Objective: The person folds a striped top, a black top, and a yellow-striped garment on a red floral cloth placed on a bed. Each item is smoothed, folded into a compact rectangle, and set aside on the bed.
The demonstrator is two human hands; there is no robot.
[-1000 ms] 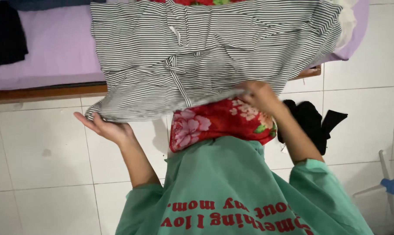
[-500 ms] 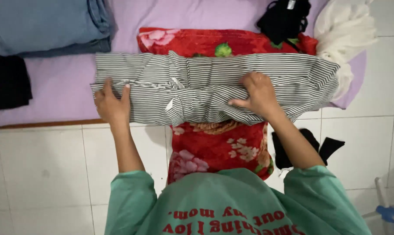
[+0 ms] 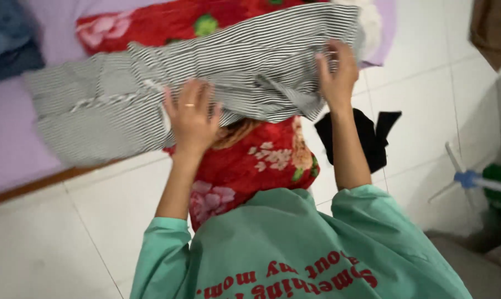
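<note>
Both hands grip the striped garment [image 3: 245, 66]: left hand [image 3: 190, 117] pinches its mid fold, right hand [image 3: 336, 72] its far edge, lifted over purple bed [image 3: 7, 149] & red floral cloth [image 3: 250, 166]. Best: keep edges aligned, tension even, fold flat w/o bunching.

Red floral blanket [image 3: 250, 166], black cloth [image 3: 372, 138], blue jeans [image 3: 7, 41]

Head camera, steeply downward, close overhead.
</note>
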